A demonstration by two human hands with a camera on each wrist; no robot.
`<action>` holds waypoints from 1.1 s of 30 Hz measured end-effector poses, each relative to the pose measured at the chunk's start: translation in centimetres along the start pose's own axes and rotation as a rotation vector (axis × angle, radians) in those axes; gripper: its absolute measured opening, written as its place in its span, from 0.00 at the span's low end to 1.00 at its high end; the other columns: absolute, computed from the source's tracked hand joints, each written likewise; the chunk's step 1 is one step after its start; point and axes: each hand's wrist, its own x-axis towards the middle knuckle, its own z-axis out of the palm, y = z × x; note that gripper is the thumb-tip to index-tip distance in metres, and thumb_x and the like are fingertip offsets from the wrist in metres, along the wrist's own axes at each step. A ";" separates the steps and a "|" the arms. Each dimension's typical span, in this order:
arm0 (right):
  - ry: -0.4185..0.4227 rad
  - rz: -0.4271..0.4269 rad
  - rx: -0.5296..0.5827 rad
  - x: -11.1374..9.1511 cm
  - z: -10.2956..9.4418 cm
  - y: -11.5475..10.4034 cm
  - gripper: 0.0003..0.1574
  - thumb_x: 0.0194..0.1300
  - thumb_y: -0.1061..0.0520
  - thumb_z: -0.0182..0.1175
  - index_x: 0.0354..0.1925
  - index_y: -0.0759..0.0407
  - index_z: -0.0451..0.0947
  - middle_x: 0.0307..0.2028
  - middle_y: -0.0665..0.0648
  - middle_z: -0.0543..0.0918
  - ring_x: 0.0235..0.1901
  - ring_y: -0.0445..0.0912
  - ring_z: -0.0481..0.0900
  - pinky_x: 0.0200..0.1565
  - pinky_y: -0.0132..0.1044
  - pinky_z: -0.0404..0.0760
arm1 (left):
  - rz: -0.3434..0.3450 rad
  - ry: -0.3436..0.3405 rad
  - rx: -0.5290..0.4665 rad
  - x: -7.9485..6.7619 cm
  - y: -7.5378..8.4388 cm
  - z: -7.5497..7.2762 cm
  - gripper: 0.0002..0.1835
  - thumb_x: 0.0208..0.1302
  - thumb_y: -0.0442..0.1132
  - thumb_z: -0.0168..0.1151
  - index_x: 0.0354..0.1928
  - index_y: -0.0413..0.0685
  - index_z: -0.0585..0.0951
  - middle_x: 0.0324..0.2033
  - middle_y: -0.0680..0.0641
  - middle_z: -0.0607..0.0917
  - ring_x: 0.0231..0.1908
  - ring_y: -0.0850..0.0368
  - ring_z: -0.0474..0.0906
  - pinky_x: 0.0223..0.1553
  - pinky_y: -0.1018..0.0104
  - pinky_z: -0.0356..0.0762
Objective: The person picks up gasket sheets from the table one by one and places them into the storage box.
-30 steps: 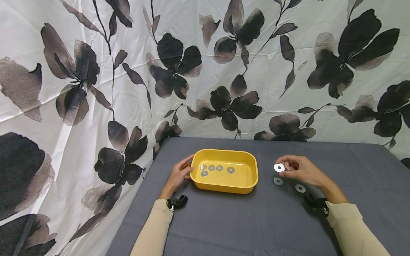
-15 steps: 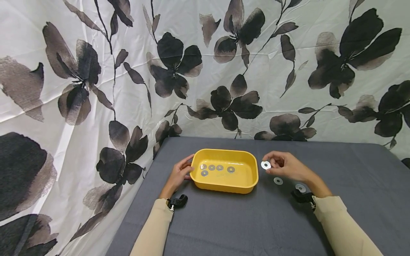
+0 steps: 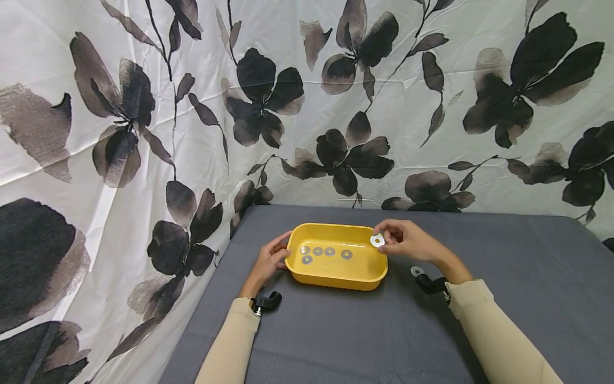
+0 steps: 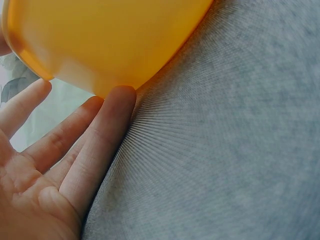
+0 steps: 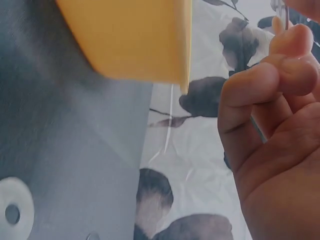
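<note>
Over by the yellow tray [image 3: 336, 284] on the grey tablecloth [image 3: 345, 341], the left hand [image 3: 266, 265] rests its straightened fingers against the tray's left end, while the right hand [image 3: 409, 240] pinches a metal washer [image 3: 373, 243] between thumb and fingertips, raised at the tray's right rim. Five flat washers [image 3: 327, 253] lie inside on its floor, mostly in the left half, and a loose washer [image 3: 413, 270] lies on the cloth right of the tray, partly hidden by the black wrist device [image 3: 431, 285] on the right arm, with floral drapery [image 3: 431, 160] hanging behind it all
</note>
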 end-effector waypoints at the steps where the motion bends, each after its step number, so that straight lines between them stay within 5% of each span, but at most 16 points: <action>1: -0.008 -0.013 0.002 0.2 0.1 -0.1 0.21 0.56 0.54 0.70 0.48 0.55 0.76 0.26 0.55 0.69 0.24 0.42 0.68 0.26 0.33 0.72 | 0.000 -0.002 -0.001 0.0 0.0 0.0 0.28 0.65 0.38 0.58 0.66 0.66 0.71 0.54 0.42 0.81 0.47 0.46 0.81 0.35 0.58 0.86; 11: -0.078 -0.022 0.022 2.9 1.5 -1.9 0.22 0.56 0.54 0.70 0.48 0.55 0.77 0.26 0.55 0.69 0.24 0.41 0.67 0.25 0.30 0.70 | -0.040 -0.052 -0.008 -0.1 0.3 -0.3 0.29 0.68 0.37 0.55 0.70 0.61 0.66 0.62 0.38 0.75 0.55 0.36 0.76 0.38 0.59 0.85; 19: -0.151 -0.052 -0.003 5.6 2.8 -2.8 0.20 0.57 0.55 0.69 0.48 0.54 0.77 0.25 0.55 0.70 0.24 0.43 0.67 0.26 0.29 0.69 | -0.027 -0.086 -0.012 -1.1 2.8 0.0 0.30 0.67 0.34 0.55 0.71 0.51 0.64 0.61 0.33 0.74 0.53 0.36 0.76 0.38 0.60 0.85; 26: -0.228 -0.061 -0.024 7.7 3.9 -3.3 0.19 0.57 0.56 0.69 0.48 0.53 0.78 0.25 0.55 0.71 0.23 0.43 0.66 0.26 0.30 0.67 | -0.012 -0.030 -0.002 0.1 0.1 0.0 0.28 0.66 0.39 0.58 0.68 0.65 0.69 0.58 0.39 0.79 0.52 0.39 0.78 0.37 0.59 0.85; 33: -0.293 -0.059 0.009 9.2 5.1 -2.8 0.19 0.57 0.61 0.68 0.48 0.55 0.78 0.23 0.53 0.71 0.22 0.41 0.65 0.27 0.30 0.67 | 0.000 0.005 0.003 0.0 -0.1 0.1 0.28 0.64 0.39 0.59 0.66 0.66 0.71 0.54 0.43 0.82 0.47 0.46 0.81 0.35 0.58 0.86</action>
